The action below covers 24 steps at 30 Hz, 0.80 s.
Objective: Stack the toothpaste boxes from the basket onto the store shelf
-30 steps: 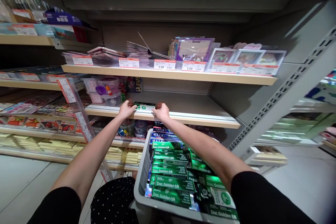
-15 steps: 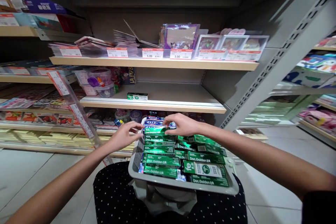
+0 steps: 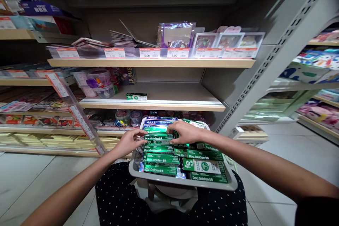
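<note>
A grey plastic basket (image 3: 182,180) holds several green "Doc.Golden" toothpaste boxes, with blue boxes (image 3: 159,123) at its far end. My left hand (image 3: 129,143) is at the left end of one green toothpaste box (image 3: 158,137), its thumb and fingertips closed about that end. At the same box's right end, my right hand (image 3: 185,132) curls its thumb and fingers around the edge. The box still lies level among the others. A single green and white toothpaste box (image 3: 136,96) lies on the shelf (image 3: 169,93) ahead.
The basket rests on a grey stool (image 3: 172,191) between my knees. Clear tubs (image 3: 102,81) stand on the shelf's left part. Above is a shelf edge (image 3: 150,63) with price tags, and a slanted tag strip (image 3: 82,122) runs at left. A metal upright (image 3: 261,61) rises at right.
My left hand has moved right to the end of a green box. My right hand has come slightly nearer to me, onto that box's other end. The view has shifted slightly.
</note>
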Each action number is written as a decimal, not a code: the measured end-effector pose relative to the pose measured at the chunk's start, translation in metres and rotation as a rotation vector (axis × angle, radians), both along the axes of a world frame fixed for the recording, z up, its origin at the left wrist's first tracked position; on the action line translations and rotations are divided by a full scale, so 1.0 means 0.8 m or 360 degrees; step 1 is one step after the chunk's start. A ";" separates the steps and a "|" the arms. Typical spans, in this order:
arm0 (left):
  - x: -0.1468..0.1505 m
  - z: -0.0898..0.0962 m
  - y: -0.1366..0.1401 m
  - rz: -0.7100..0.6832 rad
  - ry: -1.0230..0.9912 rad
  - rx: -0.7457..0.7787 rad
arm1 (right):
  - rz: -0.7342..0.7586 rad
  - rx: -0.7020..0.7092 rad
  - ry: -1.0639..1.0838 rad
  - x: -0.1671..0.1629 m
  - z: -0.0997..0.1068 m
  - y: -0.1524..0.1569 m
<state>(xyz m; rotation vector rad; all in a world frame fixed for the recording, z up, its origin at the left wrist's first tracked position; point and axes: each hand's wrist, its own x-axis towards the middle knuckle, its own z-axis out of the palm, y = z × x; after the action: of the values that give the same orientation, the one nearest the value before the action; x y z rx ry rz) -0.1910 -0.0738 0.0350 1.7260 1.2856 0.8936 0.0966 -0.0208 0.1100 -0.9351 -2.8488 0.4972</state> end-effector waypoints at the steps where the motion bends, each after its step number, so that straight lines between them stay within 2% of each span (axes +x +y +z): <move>1: 0.001 0.002 0.001 0.0010 -0.0012 -0.0009 | -0.0022 -0.0019 0.0006 0.000 0.001 0.000; 9: 0.002 -0.003 0.011 0.0068 -0.0098 -0.0045 | -0.0056 -0.0083 -0.0011 -0.003 0.002 0.001; 17: 0.002 -0.004 0.012 0.0038 -0.0158 -0.0130 | -0.0040 -0.0012 -0.0041 -0.001 0.000 0.001; 21: 0.002 0.002 0.011 0.0043 -0.0120 -0.0138 | -0.0071 -0.0035 -0.0049 -0.003 0.001 -0.001; 24: 0.002 0.015 0.009 0.0073 -0.0121 -0.0159 | -0.0089 -0.0067 0.0052 -0.005 0.003 -0.002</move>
<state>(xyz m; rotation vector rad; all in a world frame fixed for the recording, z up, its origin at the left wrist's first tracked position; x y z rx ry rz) -0.1896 -0.0666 0.0471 1.5764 1.3019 0.8974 0.0929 -0.0225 0.1127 -1.0012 -2.7847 0.5636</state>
